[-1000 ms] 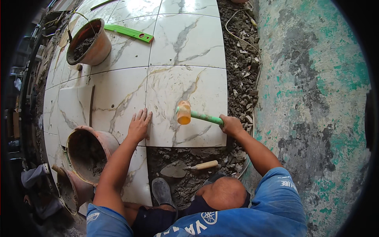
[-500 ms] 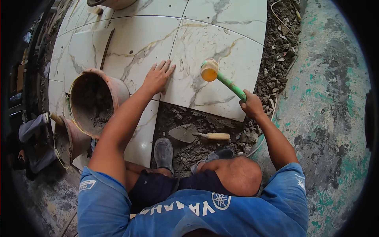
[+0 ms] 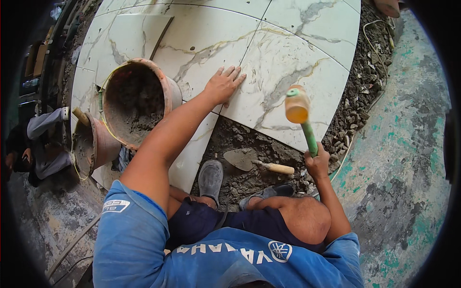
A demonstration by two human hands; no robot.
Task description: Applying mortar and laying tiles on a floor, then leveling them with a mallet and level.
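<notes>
1. We take the marbled corner tile [image 3: 288, 57] as our landmark; it lies against the neighbouring tile [image 3: 206, 41] on its left, its near edge bordering the rough grey bed [image 3: 276, 148].
2. Our left hand [image 3: 224, 86] rests palm down across the joint on that left edge, fingers slightly spread; it has stayed there over the last second.
3. Our right hand [image 3: 317, 165] is wrapped round the end of a green handle [image 3: 309, 138], just off the tile's near right corner; the mallet [image 3: 297, 104] has swung from over the tile's middle toward that corner, which we judge means the tapping has shifted spot or is between blows.
4. The trowel [image 3: 244, 159] lies on the bed, just off the tile's near edge; the large bucket [image 3: 173, 93] stands well left of the tile.
5. We cannot tell whether the mallet head touches the tile or hangs above it; our right fingertips are hard to make out; a reddish object [image 3: 387, 6] beyond the tile's far right is cut off.
</notes>
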